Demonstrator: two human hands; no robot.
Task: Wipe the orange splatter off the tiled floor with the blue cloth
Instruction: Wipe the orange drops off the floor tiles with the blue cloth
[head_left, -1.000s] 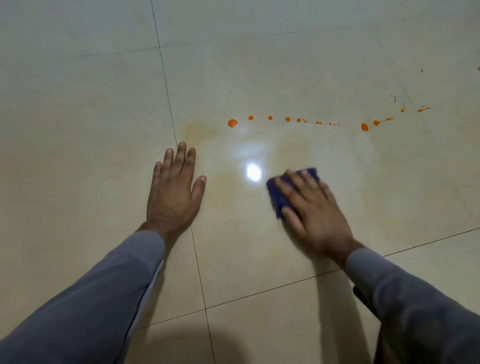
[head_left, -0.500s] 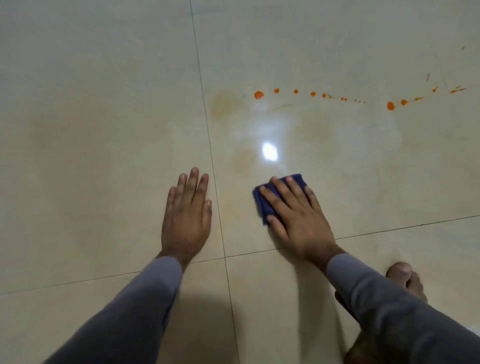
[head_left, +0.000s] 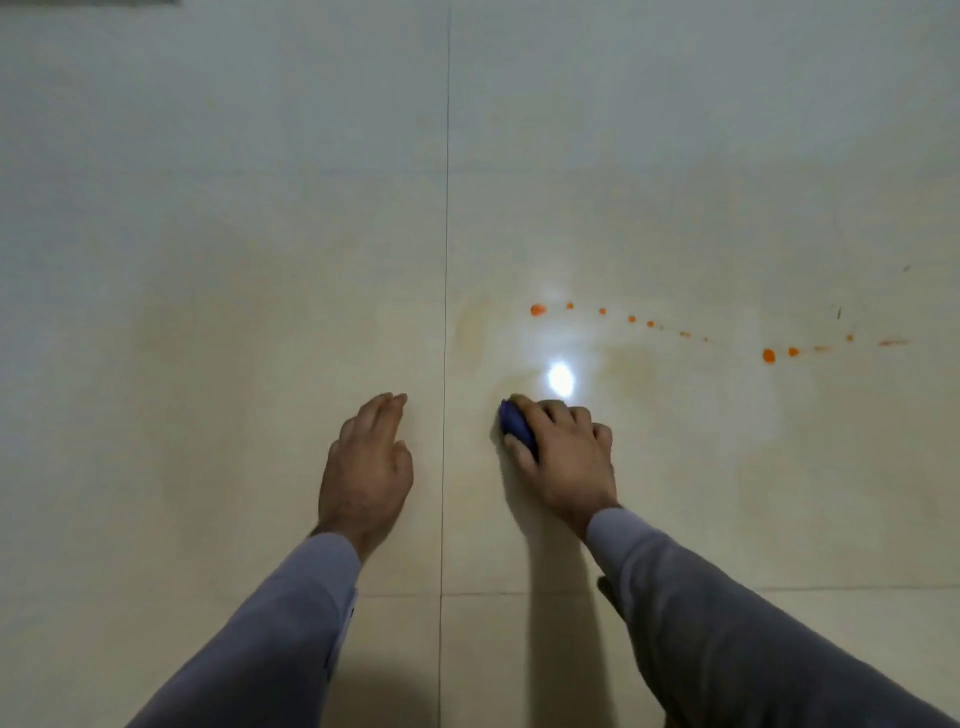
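here right hand (head_left: 563, 457) grips cloth (head_left: 514, 423)

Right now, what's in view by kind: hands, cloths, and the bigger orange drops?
Hands: 2, left hand and right hand
Blue cloth: 1
Large orange drops: 2
Total: 5

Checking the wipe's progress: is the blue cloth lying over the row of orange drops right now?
No: the blue cloth sits under the right hand, nearer the person than the orange drops.
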